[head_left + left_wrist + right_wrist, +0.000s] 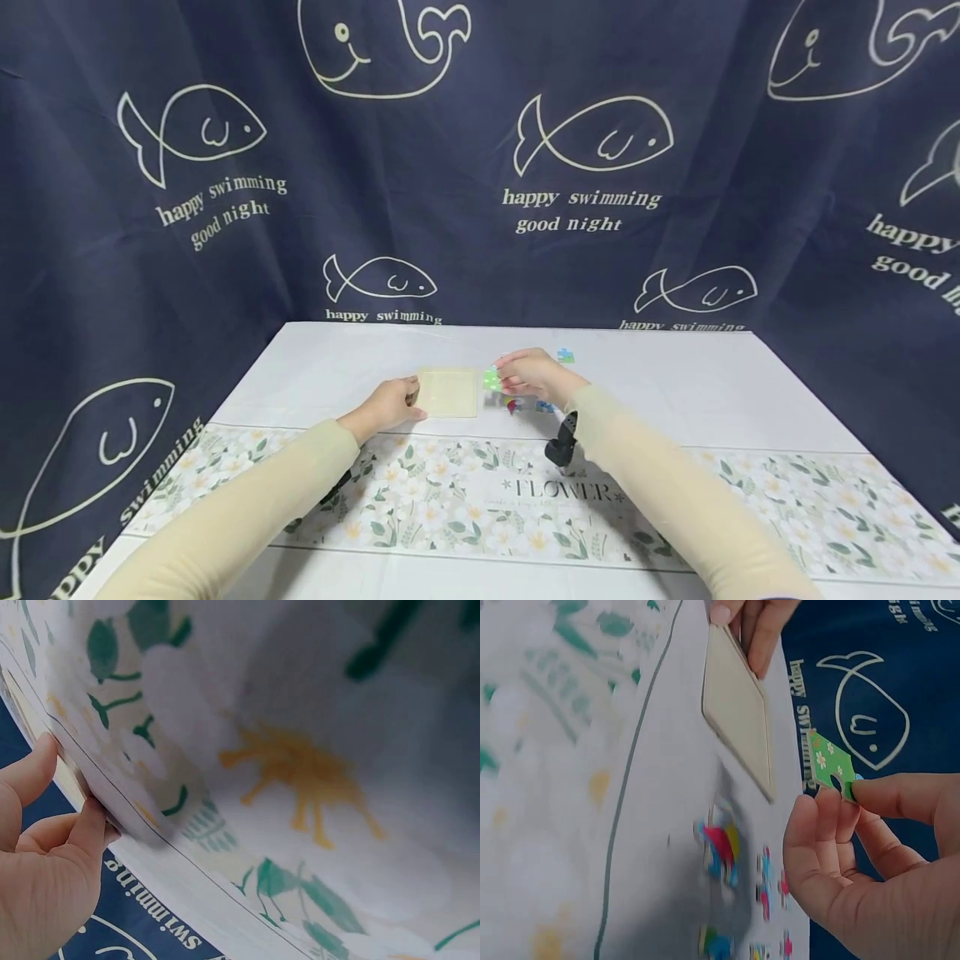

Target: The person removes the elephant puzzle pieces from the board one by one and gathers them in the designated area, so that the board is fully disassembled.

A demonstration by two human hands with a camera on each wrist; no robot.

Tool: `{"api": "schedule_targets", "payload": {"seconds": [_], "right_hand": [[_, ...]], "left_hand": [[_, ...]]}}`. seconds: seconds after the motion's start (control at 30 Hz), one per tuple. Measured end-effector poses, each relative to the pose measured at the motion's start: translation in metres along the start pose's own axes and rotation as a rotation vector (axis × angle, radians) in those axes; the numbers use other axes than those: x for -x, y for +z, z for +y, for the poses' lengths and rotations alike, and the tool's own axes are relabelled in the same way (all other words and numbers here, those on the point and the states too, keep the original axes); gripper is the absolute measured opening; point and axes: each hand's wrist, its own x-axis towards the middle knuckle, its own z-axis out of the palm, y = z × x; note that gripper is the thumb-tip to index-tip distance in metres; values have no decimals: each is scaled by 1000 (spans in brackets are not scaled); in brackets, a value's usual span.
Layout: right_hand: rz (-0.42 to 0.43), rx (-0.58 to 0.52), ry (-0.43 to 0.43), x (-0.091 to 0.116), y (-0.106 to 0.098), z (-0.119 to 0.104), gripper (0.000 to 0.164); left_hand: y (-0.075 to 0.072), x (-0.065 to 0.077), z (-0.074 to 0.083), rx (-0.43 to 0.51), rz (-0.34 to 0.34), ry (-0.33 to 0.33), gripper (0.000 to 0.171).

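Note:
My left hand (386,406) grips the left edge of a shallow, pale square puzzle tray (448,393), its thumb and fingers at the rim. In the right wrist view the tray (735,705) lies flat with a bare inside. To the right of it, my right hand (536,375) pinches a green jigsaw piece (829,759) with small flowers printed on it. That piece is up off the table, near the tray's right edge. Below the right hand lie several loose jigsaw pieces (720,844), one showing red and yellow on blue.
Another blue and green piece (566,356) lies farther back, beyond the right hand. The white table cover (337,358) has a flowered band (427,500) along its nearer part. A dark blue curtain (480,275) with fish drawings hangs behind the table.

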Motion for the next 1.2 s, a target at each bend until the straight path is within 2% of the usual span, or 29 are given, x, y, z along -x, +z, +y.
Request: {"api": "schedule_targets", "payload": {"seconds": [0.13, 0.23, 0.37, 0.47, 0.63, 0.77, 0.83, 1.03, 1.2], "right_hand": [[16, 24, 2, 3, -15, 2, 30], [11, 32, -4, 7, -27, 3, 33], [5, 26, -9, 11, -42, 7, 36], [1, 36, -8, 13, -52, 11, 38], [0, 65, -20, 17, -68, 19, 39], [-14, 86, -33, 21, -80, 28, 40], [-18, 91, -35, 22, -85, 32, 40], [-3, 90, -41, 28, -98, 43, 40], [26, 89, -23, 33, -107, 49, 41]], "left_hand": [[1, -1, -2, 0, 5, 2, 31], [1, -1, -2, 5, 4, -1, 26], [-1, 0, -2, -4, -1, -3, 31], [-1, 0, -2, 1, 0, -10, 50], [-1, -1, -2, 0, 0, -1, 32], [0, -1, -2, -4, 2, 10, 26], [1, 0, -1, -9, 2, 10, 28], [1, 1, 1, -10, -2, -7, 64], [0, 1, 1, -14, -3, -8, 57]]}}
